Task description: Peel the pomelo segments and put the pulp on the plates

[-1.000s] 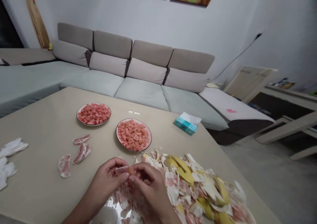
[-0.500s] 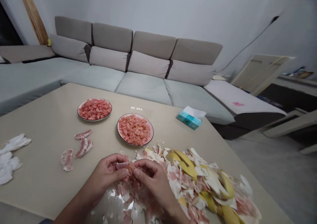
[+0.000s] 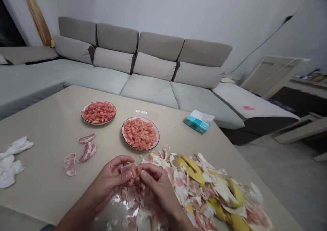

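My left hand point(image 3: 115, 175) is closed around a partly peeled pomelo segment point(image 3: 134, 170), its whitish skin showing along one side and pink flesh at the end. From the other side, my right hand point(image 3: 158, 183) pinches the same segment between thumb and fingers. Both hands hover over scraps of white membrane and pink bits on the table. Several unpeeled segments point(image 3: 88, 152) lie to the left of my left hand. Beyond my hands stand a plate of pink pomelo pulp point(image 3: 140, 134) and, farther left, a second plate of pulp point(image 3: 99, 112).
A heap of yellow and white pomelo peel point(image 3: 217, 190) spreads on the table's right side. Toward the far right edge lies a blue tissue pack point(image 3: 198, 122). White gloves or crumpled cloth point(image 3: 11, 161) rest at the left. A sofa point(image 3: 148, 88) runs behind the table point(image 3: 51, 129).
My hands have drawn slightly apart at the segment, and more orange-pink flesh shows between the fingertips. The view has shifted a little. Plates and peel stay in place.
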